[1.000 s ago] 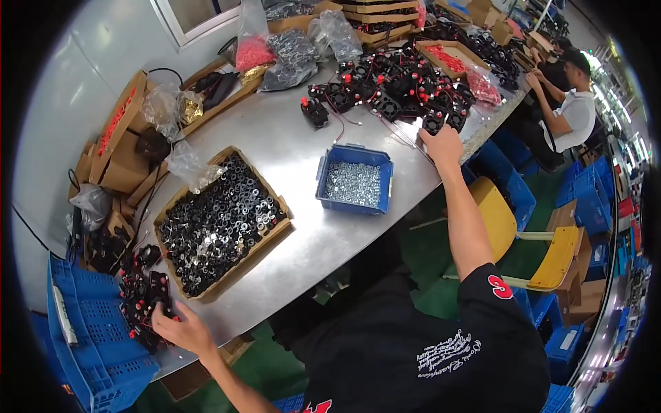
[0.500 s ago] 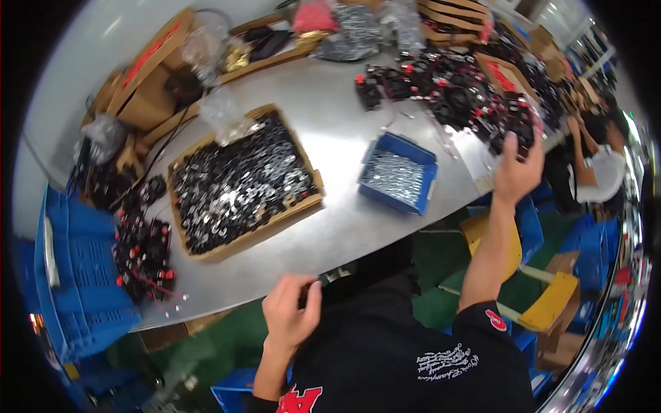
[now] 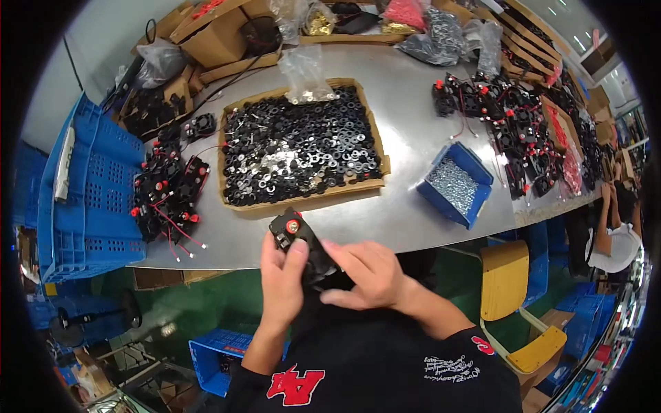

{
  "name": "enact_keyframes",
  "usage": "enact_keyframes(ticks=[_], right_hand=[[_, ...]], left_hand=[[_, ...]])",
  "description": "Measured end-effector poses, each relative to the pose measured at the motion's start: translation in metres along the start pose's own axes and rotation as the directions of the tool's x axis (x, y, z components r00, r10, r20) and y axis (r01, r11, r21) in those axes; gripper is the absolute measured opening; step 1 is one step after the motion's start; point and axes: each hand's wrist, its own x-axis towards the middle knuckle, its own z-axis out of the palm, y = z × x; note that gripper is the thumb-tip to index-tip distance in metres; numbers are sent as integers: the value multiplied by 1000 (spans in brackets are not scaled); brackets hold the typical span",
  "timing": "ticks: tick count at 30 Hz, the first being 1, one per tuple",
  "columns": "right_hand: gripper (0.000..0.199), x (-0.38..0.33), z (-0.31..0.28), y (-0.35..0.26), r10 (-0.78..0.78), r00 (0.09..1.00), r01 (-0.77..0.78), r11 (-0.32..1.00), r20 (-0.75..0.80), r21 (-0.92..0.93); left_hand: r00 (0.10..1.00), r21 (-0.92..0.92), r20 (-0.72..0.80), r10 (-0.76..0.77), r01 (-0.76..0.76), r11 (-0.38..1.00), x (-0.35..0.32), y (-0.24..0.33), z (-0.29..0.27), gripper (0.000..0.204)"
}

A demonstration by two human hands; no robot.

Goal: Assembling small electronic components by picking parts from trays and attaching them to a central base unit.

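My left hand [image 3: 281, 275] is closed round a black plastic part [image 3: 305, 241], a blocky assembly with a round metal piece in a red ring near its top end. The thumb presses on its face. At its lower right end, my right hand [image 3: 372, 277] grips the same part, index finger along one side and thumb below. Just beyond my hands lies a shallow cardboard tray [image 3: 303, 199] filled with black and silver ring-shaped pieces. On the right stands a blue bin [image 3: 474, 165] of small silver metal pieces.
Similar black parts with red pieces and wires lie at left [image 3: 165, 186] and in a large heap [image 3: 516, 131] at right. A blue crate [image 3: 96, 186] stands at far left. Cardboard boxes and plastic bags line the back. Yellow chair [image 3: 505, 282]; another person [image 3: 613, 241] sits far right.
My right hand has come back from the heap at right to in front of me. Both hands are now together on the black plastic part, and the view has shifted to the left.
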Motion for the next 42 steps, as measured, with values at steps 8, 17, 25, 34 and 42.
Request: enact_keyframes(ticks=[8, 17, 25, 34, 42], right_hand=[[17, 66, -5, 133, 442, 879, -301, 805, 177, -511], [12, 94, 25, 144, 569, 721, -154, 689, 396, -708], [19, 88, 10, 153, 389, 910, -226, 754, 143, -617], [22, 14, 4, 55, 611, 753, -637, 584, 243, 503], [17, -24, 28, 16, 731, 564, -553, -12, 385, 833]], left_hand=[[995, -27, -101, -12, 9, 1000, 9, -22, -45, 35], [995, 25, -68, -78, 80, 996, 3, -28, -46, 34], [981, -171, 14, -194, 194, 966, 20, -40, -53, 44], [995, 108, -8, -104, 104, 989, 22, -37, -43, 62], [916, 156, 267, -300, 266, 951, 17, -35, -31, 42]])
